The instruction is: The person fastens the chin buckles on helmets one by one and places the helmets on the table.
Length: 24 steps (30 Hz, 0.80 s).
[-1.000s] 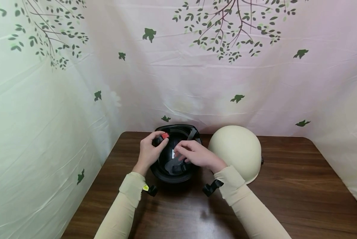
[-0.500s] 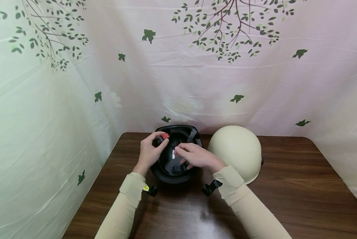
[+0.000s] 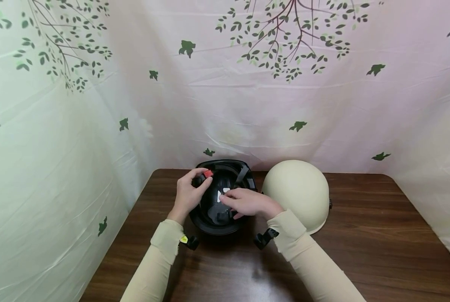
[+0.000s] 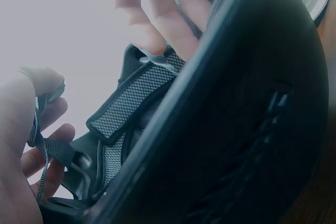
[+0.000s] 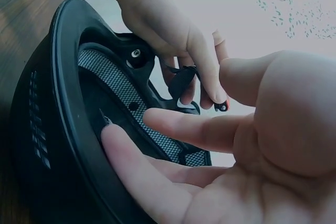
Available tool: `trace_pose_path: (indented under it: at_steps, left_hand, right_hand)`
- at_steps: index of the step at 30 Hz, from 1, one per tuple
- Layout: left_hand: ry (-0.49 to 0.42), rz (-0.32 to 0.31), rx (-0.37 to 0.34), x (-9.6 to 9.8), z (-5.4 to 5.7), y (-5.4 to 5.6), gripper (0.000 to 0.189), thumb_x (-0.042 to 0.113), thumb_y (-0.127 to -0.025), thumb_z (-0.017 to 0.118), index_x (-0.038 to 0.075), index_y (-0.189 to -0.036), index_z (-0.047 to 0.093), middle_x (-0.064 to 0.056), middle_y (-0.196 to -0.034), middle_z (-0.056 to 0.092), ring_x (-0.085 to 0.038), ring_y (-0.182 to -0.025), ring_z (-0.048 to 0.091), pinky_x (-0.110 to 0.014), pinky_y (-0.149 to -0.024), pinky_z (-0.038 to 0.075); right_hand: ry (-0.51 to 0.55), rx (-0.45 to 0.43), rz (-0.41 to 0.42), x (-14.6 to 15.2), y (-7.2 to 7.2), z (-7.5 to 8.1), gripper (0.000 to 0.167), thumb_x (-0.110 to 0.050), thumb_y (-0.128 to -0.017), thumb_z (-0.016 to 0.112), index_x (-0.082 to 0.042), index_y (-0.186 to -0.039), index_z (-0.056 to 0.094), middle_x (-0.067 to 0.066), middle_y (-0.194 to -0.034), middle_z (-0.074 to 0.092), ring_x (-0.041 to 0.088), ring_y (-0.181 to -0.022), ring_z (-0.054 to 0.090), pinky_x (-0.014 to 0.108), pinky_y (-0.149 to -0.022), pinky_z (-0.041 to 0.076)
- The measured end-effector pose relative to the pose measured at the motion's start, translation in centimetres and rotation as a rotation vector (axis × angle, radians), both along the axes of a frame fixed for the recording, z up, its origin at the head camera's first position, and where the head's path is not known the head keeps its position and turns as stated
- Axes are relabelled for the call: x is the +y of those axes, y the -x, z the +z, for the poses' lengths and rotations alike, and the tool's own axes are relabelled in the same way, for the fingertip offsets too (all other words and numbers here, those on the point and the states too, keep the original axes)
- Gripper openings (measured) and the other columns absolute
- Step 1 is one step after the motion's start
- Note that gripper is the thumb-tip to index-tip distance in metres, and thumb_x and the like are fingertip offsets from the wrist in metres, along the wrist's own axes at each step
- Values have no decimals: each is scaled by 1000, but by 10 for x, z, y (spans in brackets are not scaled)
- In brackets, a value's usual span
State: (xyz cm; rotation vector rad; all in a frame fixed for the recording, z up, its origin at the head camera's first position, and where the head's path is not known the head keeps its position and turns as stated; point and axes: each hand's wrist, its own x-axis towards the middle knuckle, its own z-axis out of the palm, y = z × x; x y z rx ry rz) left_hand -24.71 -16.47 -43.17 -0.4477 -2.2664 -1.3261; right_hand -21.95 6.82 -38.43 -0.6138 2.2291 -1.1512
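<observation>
In the head view, a black helmet (image 3: 218,228) lies upside down, its hollow facing up. My left hand (image 3: 189,191) pinches a red buckle piece (image 3: 208,173) on a dark strap at the helmet's left side. That strap (image 5: 181,81) hangs between the left fingers in the right wrist view. My right hand (image 3: 247,202) reaches over the helmet's right half with its fingers extended and nothing gripped. In the left wrist view, a right fingertip (image 4: 149,40) is right at a grey strap (image 4: 164,62) beside the mesh lining (image 4: 131,98).
A cream helmet (image 3: 296,195) stands dome up just right of the black one, close to the right forearm. Both are on a dark wooden table (image 3: 364,226). A leaf-printed cloth (image 3: 240,109) hangs behind the table's back edge.
My right hand has dropped slightly toward the helmet's inside, and a second white label now shows there. The left hand keeps its pinch on the red buckle piece.
</observation>
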Motion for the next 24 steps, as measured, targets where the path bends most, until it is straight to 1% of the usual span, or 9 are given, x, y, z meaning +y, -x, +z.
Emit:
trace_pose_path:
  at_steps: [3, 4, 7, 11, 14, 17, 21, 24]
  left_hand:
    - [-1, 4, 5, 0, -1, 0, 26, 21, -95, 80, 12, -120, 76, -7, -106, 75, -21, -98, 67, -41, -88, 54]
    - [0, 5, 4, 0, -1, 0, 27, 21, -95, 80, 12, -120, 76, -7, -106, 75, -21, -98, 67, -42, -88, 54]
    - [0, 8, 2, 0, -1, -1, 27, 21, -95, 80, 13, -120, 75, -7, -106, 75, -21, -99, 67, -42, -89, 54]
    - [-1, 7, 5, 0, 0, -1, 27, 21, -95, 81, 13, -120, 75, -6, -107, 75, -21, -99, 67, -41, -89, 54]
    - [-5, 3, 7, 0, 0, -1, 28, 21, -95, 81, 13, -121, 75, -6, -107, 75, -21, -99, 67, -40, -88, 54]
    - [-7, 2, 3, 0, 0, -1, 27, 21, -95, 80, 13, -120, 75, -6, -107, 75, -21, -99, 67, -40, -88, 54]
    - [-5, 5, -6, 0, 0, 0, 26, 22, -96, 80, 14, -120, 76, -6, -106, 75, -21, -100, 66, -41, -89, 54]
    - [-4, 7, -14, 0, 0, 0, 26, 22, -95, 80, 15, -120, 76, -5, -106, 74, -20, -100, 66, -41, -90, 54]
  right_hand:
    - [-2, 14, 1, 1, 0, 0, 48, -43, -112, 48, -3, -133, 64, 15, -117, 63, 23, -99, 74, 38, -84, 63]
    - [1, 16, -1, 1, 0, 0, 48, -43, -112, 49, -3, -133, 64, 16, -116, 62, 21, -96, 74, 38, -84, 63]
    - [17, 21, -8, 3, 1, -1, 45, -43, -111, 51, -4, -128, 66, 14, -111, 62, 20, -93, 75, 37, -85, 63]
    - [42, 36, -9, 6, 1, -2, 36, -40, -110, 54, -7, -117, 69, 12, -103, 60, 20, -93, 75, 37, -84, 63]
    - [42, 43, -5, 9, 0, -1, 34, -38, -109, 58, -8, -120, 70, 9, -111, 64, 19, -92, 76, 37, -85, 63]
    - [11, 71, 18, 12, -1, 1, 32, -35, -106, 64, -9, -124, 71, 5, -118, 68, 18, -88, 77, 37, -87, 62]
    - [-53, 180, 87, 13, -1, 3, 26, -25, -100, 75, -11, -122, 74, 5, -117, 73, 13, -91, 74, 36, -90, 60]
    - [-84, 229, 129, 14, -1, 4, 27, -18, -94, 80, -11, -119, 76, 7, -118, 75, 12, -95, 72, 36, -89, 60]
